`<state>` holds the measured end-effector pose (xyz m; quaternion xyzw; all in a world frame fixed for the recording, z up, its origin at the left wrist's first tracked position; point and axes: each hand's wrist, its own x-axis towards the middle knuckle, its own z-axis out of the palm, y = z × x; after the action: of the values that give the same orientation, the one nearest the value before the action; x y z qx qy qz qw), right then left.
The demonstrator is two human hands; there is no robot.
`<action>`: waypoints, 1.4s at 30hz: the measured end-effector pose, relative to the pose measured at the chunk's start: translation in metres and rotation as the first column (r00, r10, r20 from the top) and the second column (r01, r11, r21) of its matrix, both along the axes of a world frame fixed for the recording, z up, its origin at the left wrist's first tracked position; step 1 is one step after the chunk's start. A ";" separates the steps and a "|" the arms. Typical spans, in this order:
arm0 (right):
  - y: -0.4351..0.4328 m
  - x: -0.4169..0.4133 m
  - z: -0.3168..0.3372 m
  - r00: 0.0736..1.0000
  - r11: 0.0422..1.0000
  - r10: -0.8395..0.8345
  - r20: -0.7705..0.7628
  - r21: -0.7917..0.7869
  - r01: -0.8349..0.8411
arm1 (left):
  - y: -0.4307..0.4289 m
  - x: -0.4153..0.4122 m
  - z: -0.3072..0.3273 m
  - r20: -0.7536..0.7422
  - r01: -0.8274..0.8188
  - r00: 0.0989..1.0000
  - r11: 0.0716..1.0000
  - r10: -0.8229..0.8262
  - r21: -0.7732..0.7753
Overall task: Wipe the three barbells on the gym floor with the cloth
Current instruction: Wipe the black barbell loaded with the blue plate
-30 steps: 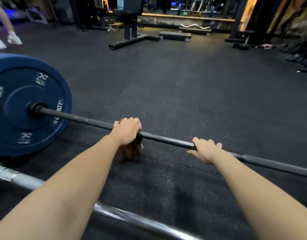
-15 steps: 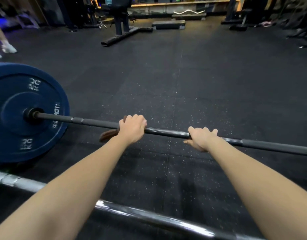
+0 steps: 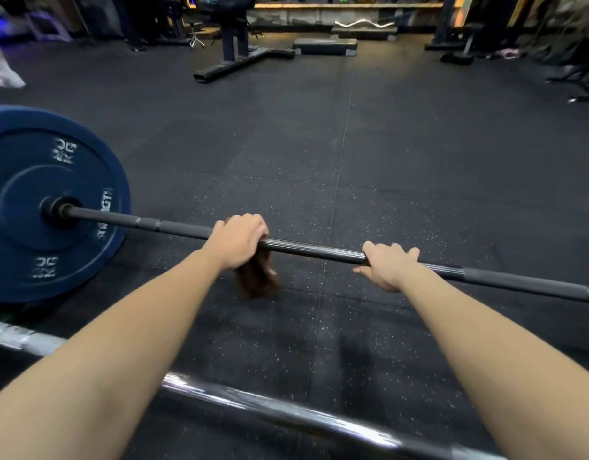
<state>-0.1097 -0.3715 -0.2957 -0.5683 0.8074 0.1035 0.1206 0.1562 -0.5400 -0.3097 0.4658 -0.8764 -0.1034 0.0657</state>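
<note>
A black barbell (image 3: pixel 316 249) lies across the dark gym floor with a blue 20 kg plate (image 3: pixel 31 207) on its left end. My left hand (image 3: pixel 238 240) grips a brown cloth (image 3: pixel 256 277) wrapped round the bar near its middle; the cloth's loose end hangs below the bar. My right hand (image 3: pixel 387 265) grips the bare bar a little to the right. A second, chrome barbell (image 3: pixel 286 413) lies nearer to me, partly hidden by my forearms.
Black rubber floor (image 3: pixel 353 144) stretches ahead. A bench frame (image 3: pixel 235 51), a step platform (image 3: pixel 324 46) and a curl bar (image 3: pixel 363 24) stand at the back. Another person's foot (image 3: pixel 7 78) shows at far left. Machines line the right edge.
My left hand with the cloth has slid along the bar to the right, toward my right hand. The cloth swung out to the left, then hangs down again. My right hand keeps its grip.
</note>
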 end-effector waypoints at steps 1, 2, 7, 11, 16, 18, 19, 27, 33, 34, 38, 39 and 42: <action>0.000 0.000 -0.001 1.000 1.000 0.000 -0.001 0.000 0.000 | -0.002 0.004 -0.002 -0.010 -0.028 1.000 1.000 0.028 -0.001; 0.000 0.000 -0.002 1.000 1.000 0.002 -0.002 -0.002 -0.002 | -0.002 0.003 -0.004 -0.013 -0.053 0.999 0.998 0.053 -0.016; -0.002 -0.002 -0.004 1.000 1.000 0.006 -0.015 -0.012 -0.006 | 0.020 -0.035 -0.005 0.012 -0.123 0.992 0.990 0.124 -0.075; -0.004 -0.002 -0.006 1.000 1.000 0.006 -0.027 -0.013 -0.007 | 0.050 -0.080 -0.002 0.013 -0.013 1.000 0.999 0.013 -0.034; -0.004 -0.002 -0.007 0.999 1.000 -0.010 -0.033 -0.025 0.009 | 0.078 -0.118 -0.006 -0.001 0.110 0.994 0.993 -0.110 -0.052; -0.004 -0.002 -0.006 1.000 1.000 -0.016 -0.025 -0.025 0.016 | 0.074 -0.114 -0.007 0.007 0.147 0.989 0.988 -0.147 -0.051; -0.004 -0.002 -0.005 1.000 1.000 -0.015 -0.024 -0.016 0.015 | 0.071 -0.111 -0.007 0.006 0.171 0.985 0.985 -0.171 -0.034; 0.025 -0.041 0.005 1.000 0.997 0.021 -0.007 0.071 -0.020 | 0.062 -0.101 -0.008 -0.031 0.171 0.985 0.985 -0.170 0.013; 0.037 -0.058 -0.001 0.997 0.998 0.047 0.054 0.038 -0.049 | 0.069 -0.092 -0.012 -0.088 0.141 0.985 0.989 -0.146 -0.052; 0.037 -0.059 -0.001 0.997 0.997 0.047 0.069 0.051 -0.050 | 0.067 -0.089 -0.010 -0.080 0.150 0.985 0.987 -0.154 -0.051; 0.039 -0.060 -0.005 0.998 0.998 0.061 0.023 -0.007 -0.061 | 0.047 -0.060 -0.001 -0.026 0.090 0.995 0.994 -0.092 -0.053; 0.040 -0.059 -0.007 0.998 0.998 0.069 0.007 -0.015 -0.069 | 0.043 -0.053 -0.002 -0.020 0.053 0.998 0.996 -0.055 -0.065; 0.040 -0.058 -0.008 0.996 0.996 0.086 -0.024 -0.028 -0.087 | 0.043 -0.057 -0.003 -0.016 -0.077 0.997 0.993 0.076 -0.094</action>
<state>-0.1681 -0.3312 -0.3037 -0.6030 0.7848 0.1035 0.0986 0.0990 -0.4971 -0.3131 0.4947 -0.8614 -0.0623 0.0969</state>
